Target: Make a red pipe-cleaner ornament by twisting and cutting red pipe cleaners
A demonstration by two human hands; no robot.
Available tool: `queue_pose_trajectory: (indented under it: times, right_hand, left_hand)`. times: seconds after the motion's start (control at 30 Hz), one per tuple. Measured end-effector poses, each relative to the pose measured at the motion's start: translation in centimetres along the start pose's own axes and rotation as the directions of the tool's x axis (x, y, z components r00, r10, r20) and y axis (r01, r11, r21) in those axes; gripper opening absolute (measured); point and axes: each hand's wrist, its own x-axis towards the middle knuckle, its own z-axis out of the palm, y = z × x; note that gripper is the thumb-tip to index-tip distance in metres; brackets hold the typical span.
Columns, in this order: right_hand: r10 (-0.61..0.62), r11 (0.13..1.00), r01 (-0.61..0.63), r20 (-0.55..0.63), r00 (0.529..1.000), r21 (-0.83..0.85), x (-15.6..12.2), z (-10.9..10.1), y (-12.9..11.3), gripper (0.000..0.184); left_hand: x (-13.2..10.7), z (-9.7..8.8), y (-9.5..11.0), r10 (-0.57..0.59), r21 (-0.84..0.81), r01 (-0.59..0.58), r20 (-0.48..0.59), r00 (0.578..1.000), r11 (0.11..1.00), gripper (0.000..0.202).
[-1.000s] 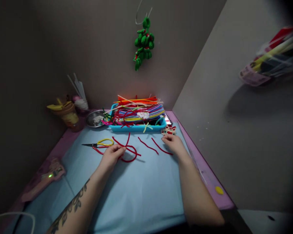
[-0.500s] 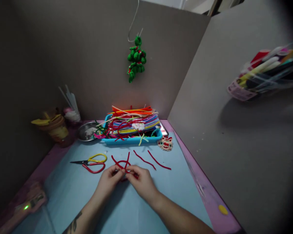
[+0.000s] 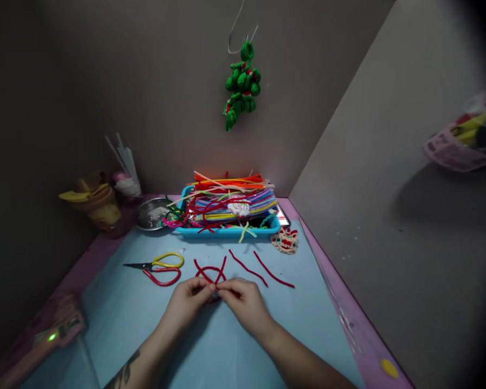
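Scissors at 10 o'clock of left hand. It and right hand pinch red pipe cleaner, fingertips closed tight; loop lies at 12 o'clock on blue mat. Risk: springy wire slips pinch, loop uncrosses.

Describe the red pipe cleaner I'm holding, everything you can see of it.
The red pipe cleaner is a thin, fuzzy-looking strand bent into a loop, with its ends crossing and pointing away from the person. It lies on the blue mat, right of the scissors. The left hand and right hand pinch its near side, fingertips almost meeting and hiding that part. Two loose red pieces lie apart to its right.
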Motion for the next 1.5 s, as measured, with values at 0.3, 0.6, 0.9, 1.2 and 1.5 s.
queue_pose_trajectory:
  times: [0.3,0.6,0.9,1.2,1.5]
  right_hand:
    - [0.021,1.000,-0.021,0.112,0.993,-0.001,0.3,-0.6,-0.1,0.017]
    - [-0.092,0.928,0.101,0.041,0.995,-0.358,6.8,-5.4,-3.7,0.018]
    - [-0.305,0.655,0.420,0.289,0.908,-0.628,17.8,-2.9,-3.3,0.033]
    - [-0.155,0.468,0.152,0.088,0.984,-0.871,25.5,-5.8,-3.8,0.032]
    - [-0.030,0.364,0.144,0.144,0.989,-0.920,30.0,-4.0,-2.8,0.029]
  left_hand:
    - [-0.1,-0.3,0.3,-0.003,0.026,0.003,-0.006,1.000,1.000,0.028]
    - [-0.4,-1.0,1.0,0.081,-0.063,-0.088,-0.108,0.991,0.994,0.028]
    - [-0.6,-1.5,1.2,0.101,-0.074,-0.106,-0.077,0.992,0.992,0.029]
    - [-1.5,-1.0,2.1,0.035,-0.140,-0.030,0.033,0.999,0.990,0.029]
    - [-1.6,-1.1,2.3,0.013,-0.154,-0.004,0.054,0.998,0.988,0.031]
